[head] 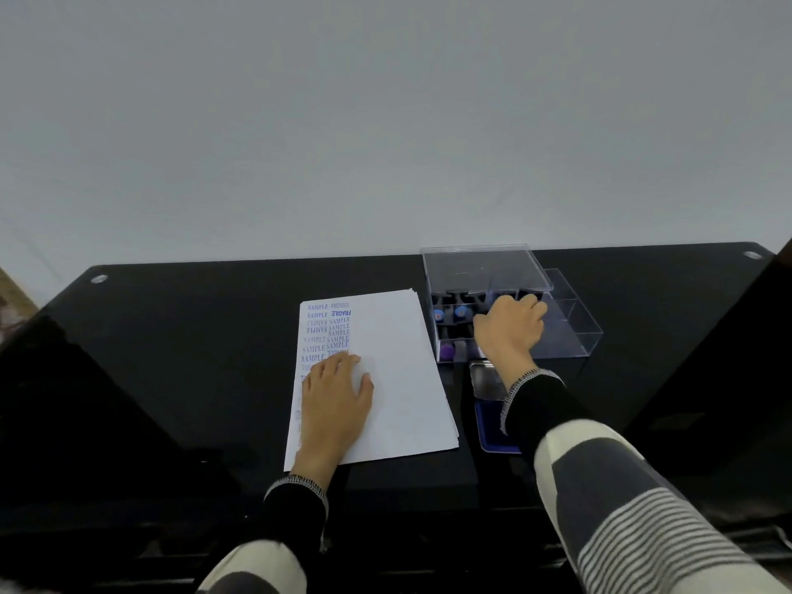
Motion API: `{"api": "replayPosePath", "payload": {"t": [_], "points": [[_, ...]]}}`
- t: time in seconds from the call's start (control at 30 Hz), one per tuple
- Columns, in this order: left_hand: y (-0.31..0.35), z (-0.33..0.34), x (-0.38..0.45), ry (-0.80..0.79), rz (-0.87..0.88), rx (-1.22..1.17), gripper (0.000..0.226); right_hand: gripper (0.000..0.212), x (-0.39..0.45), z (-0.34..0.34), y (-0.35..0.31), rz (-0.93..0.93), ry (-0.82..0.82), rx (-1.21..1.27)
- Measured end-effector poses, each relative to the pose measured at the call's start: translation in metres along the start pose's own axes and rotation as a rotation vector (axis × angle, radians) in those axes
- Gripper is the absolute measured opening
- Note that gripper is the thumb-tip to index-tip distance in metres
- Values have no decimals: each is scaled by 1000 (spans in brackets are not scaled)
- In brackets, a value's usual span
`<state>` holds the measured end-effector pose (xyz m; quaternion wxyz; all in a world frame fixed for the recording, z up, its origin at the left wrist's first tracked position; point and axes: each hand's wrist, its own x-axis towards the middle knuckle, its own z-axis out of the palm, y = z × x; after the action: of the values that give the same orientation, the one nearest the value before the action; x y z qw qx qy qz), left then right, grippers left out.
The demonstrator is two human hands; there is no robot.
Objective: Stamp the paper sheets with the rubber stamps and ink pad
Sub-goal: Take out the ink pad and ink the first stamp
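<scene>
Black sleeves (540,405) with speckled white-edged cuffs, then cream, grey and striped panels

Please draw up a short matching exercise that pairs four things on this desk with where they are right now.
Things
1. left hand
2. right hand
3. ink pad
4. rubber stamps

Places
A. inside the clear plastic box
B. flat on the paper sheets
C. reaching into the clear box, among the stamps
D. on the black table, nearer the person than the box, partly under the right sleeve

Pairs: 1-B, 2-C, 3-D, 4-A
</scene>
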<state>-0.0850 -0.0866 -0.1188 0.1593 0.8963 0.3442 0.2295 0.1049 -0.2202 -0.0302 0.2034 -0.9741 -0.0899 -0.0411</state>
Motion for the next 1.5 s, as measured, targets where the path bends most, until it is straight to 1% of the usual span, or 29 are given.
{"api": "replayPosePath", "payload": {"t": [0.07,0.13,0.2,0.23,0.27,0.33,0.43,0.5,0.57,0.6,0.63,0.7,0.73,0.8,0.87,0.93,1.17,1.33,1.5], "points": [[0,0,0,4,3,-2,36,25,-7,1,-2,-29,86,260],[0,0,0,2,6,0,36,12,-18,-5,-6,-15,99,629],[1,0,-1,6,9,5,35,5,-30,-12,-5,12,50,954],[2,-1,-1,12,15,4,34,6,-36,-15,-1,30,-8,1057],[3,-2,-1,17,26,4,32,9,-42,-16,5,38,-47,1096],[5,-4,0,17,66,42,28,13,-51,-12,22,17,-48,1053],[10,-5,2,-10,100,170,23,15,-58,-7,52,46,27,996],[15,-4,2,24,151,202,16,14,-58,-6,71,68,74,1001],[22,-1,0,62,273,80,16,13,-59,-8,86,64,92,999],[28,-2,-2,32,353,-26,14,14,-59,-8,92,64,94,985],[36,-3,-5,-43,414,-143,16,15,-61,-8,96,71,95,969],[52,-4,-11,-275,454,-298,33,16,-62,-7,102,97,86,950],[59,-4,-13,-367,458,-307,47,15,-62,-5,104,113,76,952],[70,-1,-16,-485,478,-249,75,13,-61,-3,107,136,65,969],[75,3,-18,-537,506,-180,90,11,-59,-2,108,144,57,989],[77,8,-20,-525,517,-155,94,10,-56,-2,109,136,43,997],[84,16,-27,-431,514,-141,88,12,-48,-2,109,117,3,968],[99,16,-31,-425,508,-104,90,11,-42,-3,108,99,-17,950],[103,13,-32,-451,486,-78,91,5,-42,-8,111,24,-32,897]]}}
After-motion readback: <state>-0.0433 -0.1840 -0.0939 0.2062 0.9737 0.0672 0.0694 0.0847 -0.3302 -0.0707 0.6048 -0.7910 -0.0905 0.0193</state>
